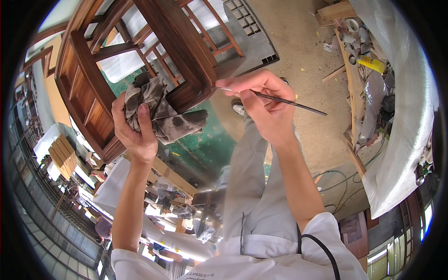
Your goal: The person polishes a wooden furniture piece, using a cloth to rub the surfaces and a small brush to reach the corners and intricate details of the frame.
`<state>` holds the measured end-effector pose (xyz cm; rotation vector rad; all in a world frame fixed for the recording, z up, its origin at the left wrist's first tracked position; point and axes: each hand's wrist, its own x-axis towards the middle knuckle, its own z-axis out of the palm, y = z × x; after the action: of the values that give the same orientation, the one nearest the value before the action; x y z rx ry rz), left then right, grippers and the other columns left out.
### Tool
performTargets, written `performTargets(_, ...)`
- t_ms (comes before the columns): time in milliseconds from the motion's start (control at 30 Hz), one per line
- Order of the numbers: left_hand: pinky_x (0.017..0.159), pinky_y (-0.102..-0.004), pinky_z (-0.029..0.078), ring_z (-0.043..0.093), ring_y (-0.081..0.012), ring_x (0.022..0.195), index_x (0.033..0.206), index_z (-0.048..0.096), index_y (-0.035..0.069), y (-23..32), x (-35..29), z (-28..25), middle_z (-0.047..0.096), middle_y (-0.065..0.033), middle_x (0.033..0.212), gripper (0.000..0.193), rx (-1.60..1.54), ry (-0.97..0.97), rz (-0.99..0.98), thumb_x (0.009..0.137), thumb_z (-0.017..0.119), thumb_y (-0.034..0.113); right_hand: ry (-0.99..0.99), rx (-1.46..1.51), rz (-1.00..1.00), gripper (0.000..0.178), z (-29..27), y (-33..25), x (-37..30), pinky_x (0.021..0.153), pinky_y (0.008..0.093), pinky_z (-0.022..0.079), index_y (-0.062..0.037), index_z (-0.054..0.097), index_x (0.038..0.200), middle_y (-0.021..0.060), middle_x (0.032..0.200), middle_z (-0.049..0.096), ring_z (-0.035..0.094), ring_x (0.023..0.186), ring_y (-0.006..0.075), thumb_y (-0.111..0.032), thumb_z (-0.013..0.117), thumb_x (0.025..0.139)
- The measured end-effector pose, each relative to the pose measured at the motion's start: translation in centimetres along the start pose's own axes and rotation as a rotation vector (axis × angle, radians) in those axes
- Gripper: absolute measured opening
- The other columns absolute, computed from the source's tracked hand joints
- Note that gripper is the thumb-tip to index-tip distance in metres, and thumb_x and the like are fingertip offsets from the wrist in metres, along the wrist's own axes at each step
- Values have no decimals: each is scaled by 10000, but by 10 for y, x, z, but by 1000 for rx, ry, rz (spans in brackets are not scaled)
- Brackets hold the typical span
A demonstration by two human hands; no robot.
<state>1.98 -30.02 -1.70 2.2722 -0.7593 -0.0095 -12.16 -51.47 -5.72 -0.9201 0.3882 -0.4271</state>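
My left hand (135,126) is closed round a bunched, dark-stained grey rag (151,105), which rests against the frame of a dark brown wooden chair (186,56). One flap of the rag hangs to the right, below the chair's rounded corner. In my right hand (268,102) I grip a thin fine-tipped brush (298,105) between thumb and fingers. Its dark handle points down to the right. The tip lies at the outer edge of that corner; whether it touches the wood I cannot tell. The chair's slatted panel reaches out at the left.
A grey plastic pallet (242,18) lies beyond the chair. At the right, a wooden board (354,93) borders a heap of scraps with a yellow can (372,64). Clear plastic sheeting (401,116) hangs beside it. A green hose (343,179) curls on the floor near my legs.
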Motion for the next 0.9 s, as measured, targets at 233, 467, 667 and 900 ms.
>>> performTargets(233,812,-307,455,567,-196,878,1201,526,-55,0,-1,0,590,-131,1011,288,-13,-1,-19,955,570,89,-3,10,-1,169,-1,0,0,815,242,542,27,636,914,122,961,717,686,1014,171,135,510,884)
performTargets(467,800,-305,455,563,-195,868,1201,521,-57,6,2,-2,584,-132,1000,290,57,-12,23,943,567,69,3,-20,-5,181,0,0,0,820,250,547,25,632,896,117,946,716,685,1042,190,146,502,866)
performTargets(667,790,-304,455,562,-199,856,1200,524,-52,6,2,0,585,-134,992,290,50,-7,37,939,568,66,15,-31,21,183,0,-4,-1,824,254,548,26,632,893,114,945,715,685,1040,190,151,502,858)
performTargets(900,799,-304,456,564,-201,867,1199,530,-45,3,1,0,590,-134,999,285,6,0,-3,942,566,75,20,-7,28,189,2,-3,0,847,262,546,30,635,897,125,959,713,683,1039,189,154,496,867)
